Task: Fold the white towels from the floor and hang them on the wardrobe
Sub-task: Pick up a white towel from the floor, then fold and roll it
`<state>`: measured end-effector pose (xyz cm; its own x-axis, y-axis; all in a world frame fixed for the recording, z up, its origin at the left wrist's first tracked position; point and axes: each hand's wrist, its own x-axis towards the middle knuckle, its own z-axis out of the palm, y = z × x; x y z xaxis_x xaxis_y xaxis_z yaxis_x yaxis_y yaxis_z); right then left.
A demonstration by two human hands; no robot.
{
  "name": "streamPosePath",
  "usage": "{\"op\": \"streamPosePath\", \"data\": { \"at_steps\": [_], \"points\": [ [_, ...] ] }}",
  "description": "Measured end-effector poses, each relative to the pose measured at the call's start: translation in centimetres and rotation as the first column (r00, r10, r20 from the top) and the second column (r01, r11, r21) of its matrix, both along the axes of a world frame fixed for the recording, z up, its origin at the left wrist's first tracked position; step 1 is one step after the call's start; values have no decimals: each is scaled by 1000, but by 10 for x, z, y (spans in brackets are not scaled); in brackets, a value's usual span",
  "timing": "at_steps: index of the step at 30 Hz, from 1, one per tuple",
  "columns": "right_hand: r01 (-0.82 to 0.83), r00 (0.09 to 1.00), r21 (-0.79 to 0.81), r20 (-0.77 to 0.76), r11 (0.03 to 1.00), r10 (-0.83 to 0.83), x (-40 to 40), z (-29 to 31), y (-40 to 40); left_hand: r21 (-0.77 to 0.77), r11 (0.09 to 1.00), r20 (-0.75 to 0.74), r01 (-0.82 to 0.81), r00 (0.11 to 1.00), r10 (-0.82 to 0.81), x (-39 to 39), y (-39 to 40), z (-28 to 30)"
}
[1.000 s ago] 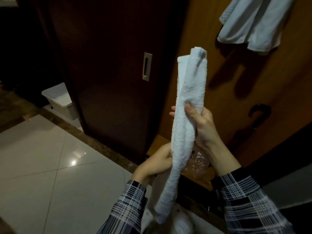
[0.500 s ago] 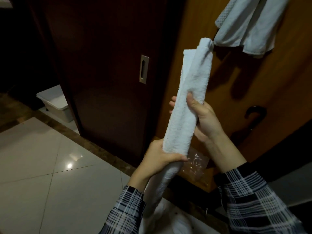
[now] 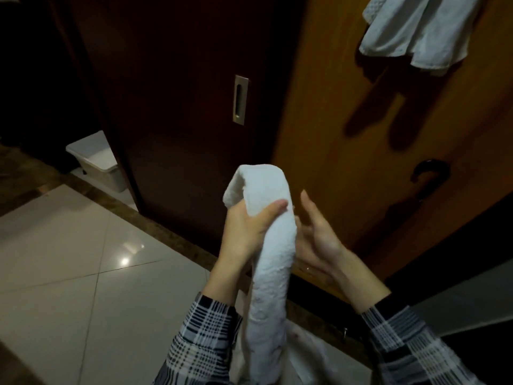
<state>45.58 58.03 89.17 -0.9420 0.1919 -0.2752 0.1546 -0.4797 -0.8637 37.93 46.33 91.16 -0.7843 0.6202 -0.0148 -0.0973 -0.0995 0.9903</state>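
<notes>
A long folded white towel (image 3: 273, 259) hangs doubled over in front of me, its bend at the top. My left hand (image 3: 247, 232) grips it just below the bend, thumb across the front. Beside the towel's right edge is my right hand (image 3: 316, 240), fingers straight and pointing up, holding nothing; whether it touches the cloth I cannot tell. Another white towel (image 3: 416, 31) hangs at the top right on the light wooden wardrobe door (image 3: 347, 120). More white cloth (image 3: 305, 357) lies on the floor behind the hanging end.
A dark sliding door (image 3: 180, 107) with a metal recessed handle (image 3: 240, 100) stands left of the wardrobe door. A black hook-shaped handle (image 3: 427, 173) sits on the wooden door. A white bin (image 3: 97, 162) stands at the left. Glossy pale floor tiles (image 3: 83, 259) lie to the left.
The towel's upper half has folded down, so it is now doubled. My left hand moved up to grip near the bend. My right hand let go and opened.
</notes>
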Motion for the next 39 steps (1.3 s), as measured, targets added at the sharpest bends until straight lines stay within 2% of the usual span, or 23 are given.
{"op": "streamPosePath", "data": {
  "at_steps": [2,5,8,10,14,18,22,24,26,28,33,36,39],
  "points": [
    [7,999,129,-43,992,-1,9,-11,-12,7,999,36,-34,999,34,-4,-1,0],
    [103,992,382,-111,918,-65,17,-11,-26,21,994,58,-107,993,106,-7,-1,0],
    [252,959,473,-236,845,-154,17,-11,-34,10,983,-22,-182,983,182,-5,-1,-2],
    [258,959,487,-237,834,-157,13,-15,-35,-18,975,-114,-222,969,219,-4,0,1],
    [171,978,456,-187,873,-94,6,-15,-30,-45,990,-297,-131,948,112,-6,-5,8],
    [52,979,362,-202,931,23,0,-1,-25,-24,988,-353,154,923,-153,-14,-17,12],
    [58,983,213,-185,975,-18,-9,6,-24,-4,929,-237,369,903,-359,-23,-26,7],
    [69,979,120,-198,990,-45,-13,12,-25,57,902,-156,428,896,-415,-25,-28,1],
    [96,969,-42,-224,994,-103,-14,20,-24,167,879,-46,446,894,-445,-29,-28,-10],
    [110,958,-143,-250,984,-144,-14,29,-18,230,839,1,493,862,-507,-30,-29,-24],
    [76,937,-88,-335,993,-101,-14,44,1,127,805,79,580,803,-591,-29,-20,-46],
    [33,919,-111,-386,993,-74,-15,52,7,-19,810,-69,587,807,-587,-22,-7,-53],
    [43,914,-115,-398,992,-86,-16,57,11,-55,819,-142,571,808,-572,-16,5,-58]
  ]
}}
